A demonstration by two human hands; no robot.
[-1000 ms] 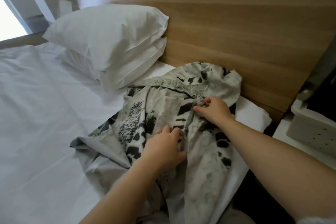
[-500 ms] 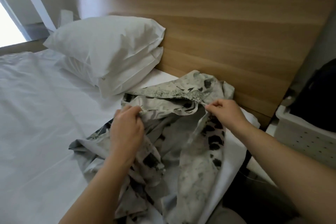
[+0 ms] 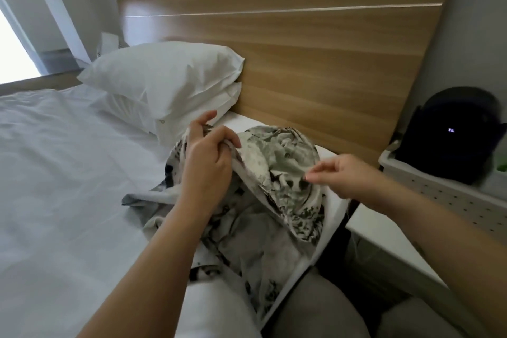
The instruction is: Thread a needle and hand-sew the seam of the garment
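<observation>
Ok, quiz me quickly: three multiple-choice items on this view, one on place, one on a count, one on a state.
1. Where does the garment lie? A in a basket; B on the bed beside the headboard; C on the floor.
2. How many white pillows are stacked? A one; B two; C four.
3. The left hand: A lies flat; B holds scissors; C grips the garment.
Key: B, it is spread on the bed; B, one sits atop another; C, its fingers curl round a fold.

Soft window (image 3: 13,44) daylight from left, wide-angle edge distortion
</observation>
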